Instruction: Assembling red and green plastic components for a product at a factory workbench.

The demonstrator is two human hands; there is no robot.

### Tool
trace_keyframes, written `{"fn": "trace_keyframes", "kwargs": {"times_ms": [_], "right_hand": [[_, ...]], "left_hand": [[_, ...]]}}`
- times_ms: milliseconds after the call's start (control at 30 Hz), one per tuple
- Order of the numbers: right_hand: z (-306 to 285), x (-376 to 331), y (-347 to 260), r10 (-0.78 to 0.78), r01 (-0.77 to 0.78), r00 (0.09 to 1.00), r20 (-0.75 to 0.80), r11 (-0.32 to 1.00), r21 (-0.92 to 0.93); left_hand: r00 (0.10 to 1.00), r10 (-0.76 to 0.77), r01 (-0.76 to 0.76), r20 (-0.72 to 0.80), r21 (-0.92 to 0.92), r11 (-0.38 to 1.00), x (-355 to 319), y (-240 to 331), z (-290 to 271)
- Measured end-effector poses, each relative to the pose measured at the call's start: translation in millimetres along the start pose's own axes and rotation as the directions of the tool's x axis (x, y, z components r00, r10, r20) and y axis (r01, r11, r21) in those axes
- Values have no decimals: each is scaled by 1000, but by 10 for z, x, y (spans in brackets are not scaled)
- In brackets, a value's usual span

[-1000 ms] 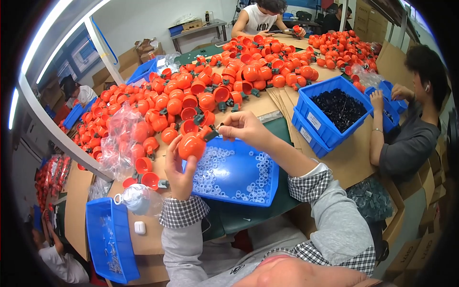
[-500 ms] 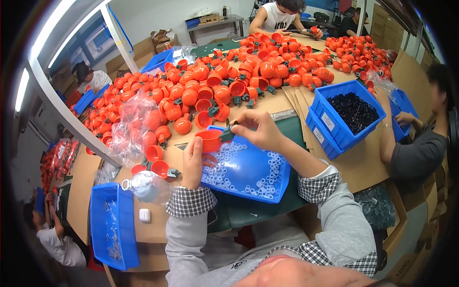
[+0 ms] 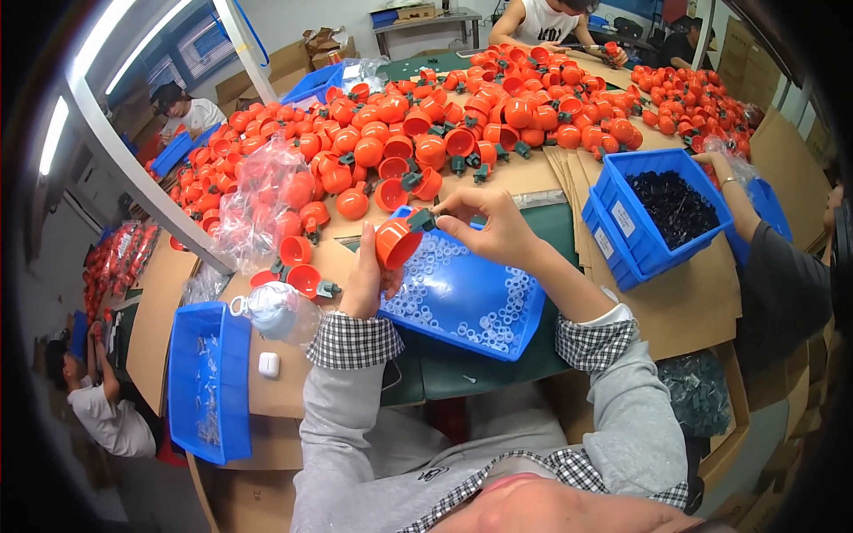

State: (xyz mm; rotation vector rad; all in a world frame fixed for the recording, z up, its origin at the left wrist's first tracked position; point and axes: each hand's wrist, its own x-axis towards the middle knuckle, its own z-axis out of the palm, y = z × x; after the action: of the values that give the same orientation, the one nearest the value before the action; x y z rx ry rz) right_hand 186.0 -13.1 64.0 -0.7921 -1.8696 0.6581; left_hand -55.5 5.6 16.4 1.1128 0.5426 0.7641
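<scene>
Our left hand [image 3: 366,277] clamps the orange cup [image 3: 395,243], right hand [image 3: 493,229] pinches its dark cap [image 3: 421,219]; a crooked push could jam it.

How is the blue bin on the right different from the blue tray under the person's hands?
The blue bin is deep with tall walls; the blue tray is shallow. The bin holds small black parts; the tray holds small white rings. The bin stands flat on cardboard; the tray looks tilted toward the person. Both are blue plastic.
</scene>
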Motion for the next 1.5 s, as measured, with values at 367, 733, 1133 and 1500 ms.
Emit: {"fn": "trace_keyframes", "kwargs": {"times_ms": [367, 733, 1133, 1500], "right_hand": [[-168, 43, 352, 432, -437, 889, 153, 700, 564], [-14, 40, 140, 185, -217, 976, 116, 888, 407], [-48, 37, 57, 348, -355, 931, 109, 797, 490], [30, -6, 98, 317, -339, 940, 126, 827, 448]], "left_hand": [[880, 469, -406, -72, 396, 823, 64, 18, 377], [985, -144, 149, 94, -57, 987, -15, 57, 159], [800, 592, -546, -99, 290, 786, 67, -33, 399], [868, 468, -421, -168, 250, 872, -28, 92, 296]]}}
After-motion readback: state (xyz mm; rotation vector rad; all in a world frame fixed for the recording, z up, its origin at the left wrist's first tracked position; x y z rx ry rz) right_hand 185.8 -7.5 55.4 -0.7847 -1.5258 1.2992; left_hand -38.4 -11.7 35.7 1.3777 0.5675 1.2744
